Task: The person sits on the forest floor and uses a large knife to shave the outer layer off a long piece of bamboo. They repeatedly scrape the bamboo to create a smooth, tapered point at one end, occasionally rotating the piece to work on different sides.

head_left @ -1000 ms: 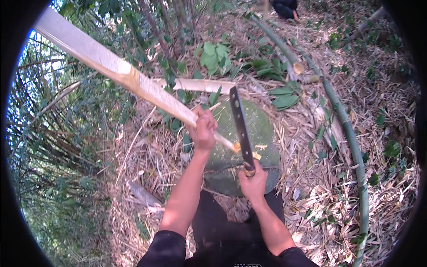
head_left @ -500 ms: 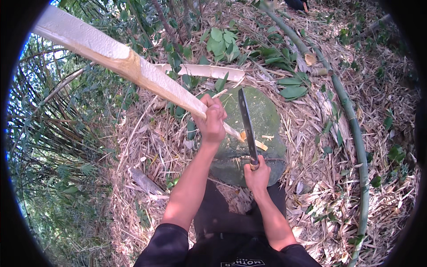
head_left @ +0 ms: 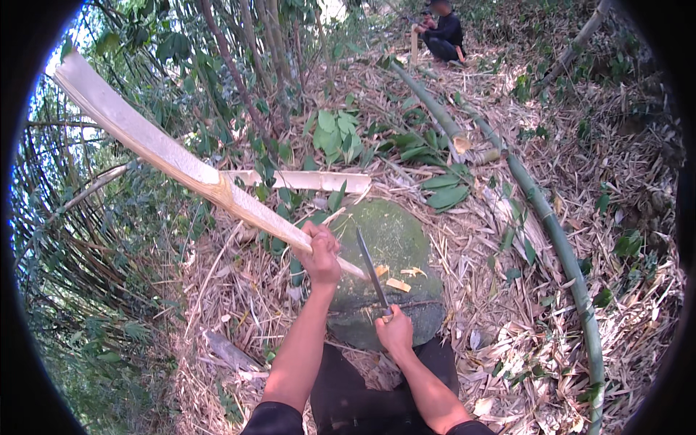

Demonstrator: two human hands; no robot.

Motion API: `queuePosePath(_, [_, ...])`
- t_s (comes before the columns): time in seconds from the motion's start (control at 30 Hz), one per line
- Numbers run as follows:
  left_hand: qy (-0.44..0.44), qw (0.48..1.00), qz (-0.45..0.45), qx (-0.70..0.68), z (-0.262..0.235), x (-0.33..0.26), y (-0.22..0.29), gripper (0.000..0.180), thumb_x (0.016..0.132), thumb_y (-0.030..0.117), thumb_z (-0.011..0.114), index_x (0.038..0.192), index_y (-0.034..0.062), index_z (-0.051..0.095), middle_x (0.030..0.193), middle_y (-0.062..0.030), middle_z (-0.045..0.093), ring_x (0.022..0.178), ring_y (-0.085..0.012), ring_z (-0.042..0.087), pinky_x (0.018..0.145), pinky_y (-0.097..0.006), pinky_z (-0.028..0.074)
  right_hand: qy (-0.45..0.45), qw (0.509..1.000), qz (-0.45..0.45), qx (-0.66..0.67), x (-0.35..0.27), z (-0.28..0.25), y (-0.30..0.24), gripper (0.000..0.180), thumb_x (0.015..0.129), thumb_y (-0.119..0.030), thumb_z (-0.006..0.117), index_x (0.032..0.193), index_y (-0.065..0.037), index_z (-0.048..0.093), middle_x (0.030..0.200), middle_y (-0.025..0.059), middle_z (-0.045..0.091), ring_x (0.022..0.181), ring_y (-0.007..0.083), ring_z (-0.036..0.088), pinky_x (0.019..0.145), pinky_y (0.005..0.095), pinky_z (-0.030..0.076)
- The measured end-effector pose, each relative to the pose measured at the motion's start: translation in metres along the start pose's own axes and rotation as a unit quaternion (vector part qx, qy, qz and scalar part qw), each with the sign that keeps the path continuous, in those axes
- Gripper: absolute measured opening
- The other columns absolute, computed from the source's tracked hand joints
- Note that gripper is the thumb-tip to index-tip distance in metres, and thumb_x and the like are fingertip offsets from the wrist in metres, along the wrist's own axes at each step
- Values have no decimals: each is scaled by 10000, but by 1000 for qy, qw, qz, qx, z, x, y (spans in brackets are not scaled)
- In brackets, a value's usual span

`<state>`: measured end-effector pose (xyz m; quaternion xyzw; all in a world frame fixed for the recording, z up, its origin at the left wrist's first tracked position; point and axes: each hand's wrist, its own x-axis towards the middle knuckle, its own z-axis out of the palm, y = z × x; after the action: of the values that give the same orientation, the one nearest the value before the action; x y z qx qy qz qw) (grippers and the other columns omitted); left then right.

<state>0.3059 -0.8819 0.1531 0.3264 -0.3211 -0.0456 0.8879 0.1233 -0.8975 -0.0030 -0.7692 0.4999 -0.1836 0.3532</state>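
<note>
My left hand [head_left: 320, 255] is closed round the lower part of a long split bamboo strip [head_left: 177, 165], which slants up and away to the far left with its pale inner face showing. The strip's lower end reaches a green, flat-topped stone [head_left: 391, 232] in front of me. My right hand [head_left: 395, 330] grips the handle of a machete [head_left: 372, 270]. Its dark blade points away from me and lies across the strip's lower end, touching it or very near it. Small yellowish wood chips [head_left: 398, 285] are scattered on the stone beside the blade.
Another split bamboo piece [head_left: 319, 180] lies just beyond the stone. A long green bamboo pole [head_left: 547, 217] curves along the right. Cut leaves [head_left: 446, 190] and dry litter cover the ground. Bamboo thicket stands at left; a person in dark clothes [head_left: 446, 35] crouches far off.
The view has tipped up, bringing the far person into sight. The machete blade has swung leftward and come down to the strip's lower end. Both hands keep their grip.
</note>
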Motion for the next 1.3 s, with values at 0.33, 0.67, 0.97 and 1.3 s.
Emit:
queuePosePath(0.33, [40, 999, 19, 26, -8, -2, 5, 226, 850, 57, 459, 709, 104, 289, 595, 8, 315, 511, -64, 269, 440, -227, 267, 3, 999, -38, 7, -20, -20, -10, 371, 734, -228, 676, 1040, -23, 635, 820, 243, 680, 835, 445, 662, 776, 510, 518])
queuePosePath(0.67, [54, 993, 46, 91, -2, 1, -7, 252, 885, 26, 462, 696, 99, 312, 567, 30, 357, 481, -57, 344, 429, -230, 295, -12, 999, -29, 14, -21, -21, -3, 374, 747, -240, 700, 1047, -26, 640, 847, 256, 680, 865, 444, 663, 784, 508, 525])
queuePosePath(0.97, [108, 990, 34, 85, 0, 11, -7, 242, 945, 57, 469, 759, 105, 321, 592, 42, 341, 497, -41, 339, 434, -216, 295, -8, 999, -54, 1, -4, -27, -3, 408, 753, -257, 688, 1074, -13, 628, 881, 258, 684, 883, 455, 655, 811, 508, 522])
queuePosePath(1.3, [84, 990, 48, 103, -8, 14, 0, 270, 933, 64, 422, 710, 117, 281, 558, 24, 297, 457, -71, 266, 403, -248, 295, -44, 998, -24, -28, -8, -24, 0, 385, 771, -204, 714, 1094, -27, 603, 842, 250, 685, 851, 460, 661, 775, 525, 523])
